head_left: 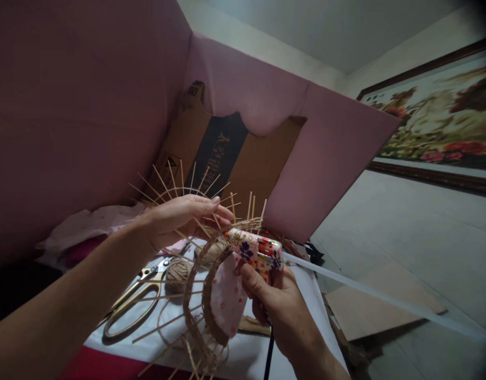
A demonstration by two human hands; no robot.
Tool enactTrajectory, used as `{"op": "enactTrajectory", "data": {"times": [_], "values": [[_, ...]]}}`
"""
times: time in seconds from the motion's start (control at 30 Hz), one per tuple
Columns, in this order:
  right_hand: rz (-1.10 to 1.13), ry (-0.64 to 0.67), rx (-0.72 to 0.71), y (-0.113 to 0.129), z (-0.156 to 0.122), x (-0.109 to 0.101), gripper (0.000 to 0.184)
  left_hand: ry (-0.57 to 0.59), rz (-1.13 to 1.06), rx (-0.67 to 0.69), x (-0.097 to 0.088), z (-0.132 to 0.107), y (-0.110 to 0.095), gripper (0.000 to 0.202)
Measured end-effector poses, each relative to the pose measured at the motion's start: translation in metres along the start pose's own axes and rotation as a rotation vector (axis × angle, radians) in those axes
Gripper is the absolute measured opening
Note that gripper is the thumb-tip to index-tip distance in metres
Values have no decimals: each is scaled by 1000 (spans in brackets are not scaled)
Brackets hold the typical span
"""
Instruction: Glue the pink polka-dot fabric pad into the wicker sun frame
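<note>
In my right hand (pixel 274 301) is a flower-patterned hot glue gun (pixel 253 247), gripped by its handle, with a long pale glue stick (pixel 370 287) poking out of its back. The gun's tip is close to the rim of a half-woven basket (pixel 188 295) with thin sticks fanning out all round. My left hand (pixel 191 214) grips this basket at its upper edge, fingers bent over the sticks and partly hidden. Inside the basket's ring shows a round, cloth-covered base (pixel 227 298), white with small dots.
Gold-handled scissors (pixel 138 306) and a ball of twine (pixel 177 275) lie on the white table cover (pixel 120 322), with another twine ball (pixel 211 253) behind the basket. Cardboard (pixel 267 158) leans against a pink panel (pixel 326 153). A black cord (pixel 269 353) hangs below the glue gun.
</note>
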State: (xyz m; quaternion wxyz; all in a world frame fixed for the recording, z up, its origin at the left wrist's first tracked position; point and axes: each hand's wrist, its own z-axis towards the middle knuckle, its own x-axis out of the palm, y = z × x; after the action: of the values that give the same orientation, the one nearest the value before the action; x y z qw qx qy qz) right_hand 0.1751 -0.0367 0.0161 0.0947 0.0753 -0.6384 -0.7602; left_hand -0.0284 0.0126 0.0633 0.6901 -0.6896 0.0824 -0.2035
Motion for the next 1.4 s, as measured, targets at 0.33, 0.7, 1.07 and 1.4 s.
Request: {"op": "enactTrajectory", "data": {"times": [0.33,0.7,1.07,1.4], "values": [[-25,13,22,9,0,2,30,-8,-38,-24,1,-2,-1,32],[-91,-28,-48,9,0,0,27,11,-35,-16,1,-3,-1,33],[-56,-10,19,9,0,-1,32,9,-25,-5,0,-4,-2,33],[-65,35,101,20,-2,-3,36,23,-41,-13,1,-5,-2,33]]}}
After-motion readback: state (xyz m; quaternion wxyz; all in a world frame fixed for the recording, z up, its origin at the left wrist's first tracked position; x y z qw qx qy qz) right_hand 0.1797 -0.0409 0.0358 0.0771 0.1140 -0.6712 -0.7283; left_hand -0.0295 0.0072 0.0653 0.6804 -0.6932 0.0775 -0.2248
